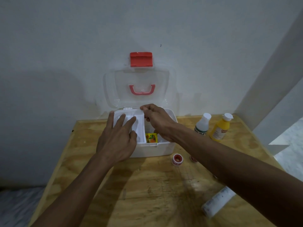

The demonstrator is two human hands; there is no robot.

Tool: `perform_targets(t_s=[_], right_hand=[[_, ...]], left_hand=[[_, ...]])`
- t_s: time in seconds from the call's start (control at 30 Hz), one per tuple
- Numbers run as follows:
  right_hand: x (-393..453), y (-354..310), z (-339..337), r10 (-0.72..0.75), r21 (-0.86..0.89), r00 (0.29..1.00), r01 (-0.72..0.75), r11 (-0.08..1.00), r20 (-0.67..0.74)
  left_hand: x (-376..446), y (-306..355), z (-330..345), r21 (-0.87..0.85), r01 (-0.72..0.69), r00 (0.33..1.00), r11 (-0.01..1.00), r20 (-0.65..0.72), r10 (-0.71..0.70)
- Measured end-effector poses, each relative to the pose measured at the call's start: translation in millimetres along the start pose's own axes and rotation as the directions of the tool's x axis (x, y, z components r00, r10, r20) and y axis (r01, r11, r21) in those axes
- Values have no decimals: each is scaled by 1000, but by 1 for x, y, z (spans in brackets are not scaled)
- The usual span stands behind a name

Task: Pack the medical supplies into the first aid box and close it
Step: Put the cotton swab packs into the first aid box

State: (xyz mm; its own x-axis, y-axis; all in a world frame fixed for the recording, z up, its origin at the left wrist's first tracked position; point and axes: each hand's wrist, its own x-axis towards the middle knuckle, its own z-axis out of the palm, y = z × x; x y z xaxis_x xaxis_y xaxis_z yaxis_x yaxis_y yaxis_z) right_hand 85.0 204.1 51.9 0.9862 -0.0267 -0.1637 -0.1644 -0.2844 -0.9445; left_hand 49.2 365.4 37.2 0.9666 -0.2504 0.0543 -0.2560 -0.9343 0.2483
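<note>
A white first aid box stands open at the back of the wooden table, its clear lid with red handle and red latch leaning on the wall. A white inner tray sits over the box's left half. My left hand lies flat on that tray with fingers spread. My right hand pinches the tray's far right corner. A small yellow and orange packet shows inside the box beside the tray.
On the table right of the box stand a white bottle and a yellow bottle. A red tape roll lies in front of the box. A white tube lies near the right front edge.
</note>
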Motion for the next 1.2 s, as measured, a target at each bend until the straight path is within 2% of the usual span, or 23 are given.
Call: perform_targets(t_s=[0.13, 0.47, 0.83, 1.07, 1.2], right_hand=[[-1, 0, -1, 0, 5, 1000, 0, 1000, 16], [-9, -2, -2, -116, -101, 986, 129, 986, 123], [5, 4, -3, -7, 26, 996, 5, 1000, 91], [3, -2, -4, 3, 8, 998, -4, 1000, 68], [0, -5, -5, 5, -66, 998, -1, 998, 59]], left_hand=[[0, 0, 0, -4, 0, 1000, 1000, -7, 0], [0, -1, 3, -7, -9, 999, 1000, -35, 8], [-1, 1, 0, 10, 0, 1000, 1000, -9, 0], [-1, 2, -1, -10, 14, 1000, 1000, -5, -14], [-2, 2, -2, -16, 24, 1000, 1000, -7, -24]])
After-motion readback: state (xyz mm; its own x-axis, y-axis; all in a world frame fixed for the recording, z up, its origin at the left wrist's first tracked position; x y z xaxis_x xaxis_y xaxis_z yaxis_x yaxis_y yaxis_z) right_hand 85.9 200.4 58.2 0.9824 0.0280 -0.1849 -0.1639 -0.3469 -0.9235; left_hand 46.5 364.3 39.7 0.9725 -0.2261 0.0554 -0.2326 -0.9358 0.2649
